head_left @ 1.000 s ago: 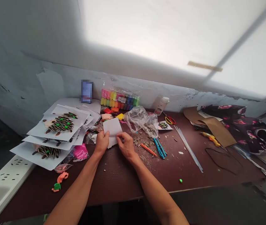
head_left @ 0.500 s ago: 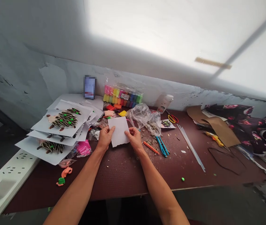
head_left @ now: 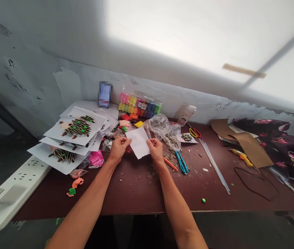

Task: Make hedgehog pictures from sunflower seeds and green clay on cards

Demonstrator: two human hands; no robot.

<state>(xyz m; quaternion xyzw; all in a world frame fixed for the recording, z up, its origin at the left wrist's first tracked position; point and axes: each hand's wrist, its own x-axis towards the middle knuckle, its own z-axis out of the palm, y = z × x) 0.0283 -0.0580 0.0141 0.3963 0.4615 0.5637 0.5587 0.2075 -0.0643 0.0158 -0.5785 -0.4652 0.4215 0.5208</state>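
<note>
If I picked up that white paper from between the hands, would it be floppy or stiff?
The paper would probably bend easily, because it looks thin. It's likely very light, since the left hand and right hand just pinch its edges. It might not sag much, though, as it looks nearly flat between them.

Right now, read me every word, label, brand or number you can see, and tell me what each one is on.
No text can be read.
Multicoloured pack: white label, too small to read.
White bottle: print, too small to make out.
Blue cutter: any marks too small to read.
Phone: screen pixelated, unreadable.
Held white sheet: no writing shows.
</note>
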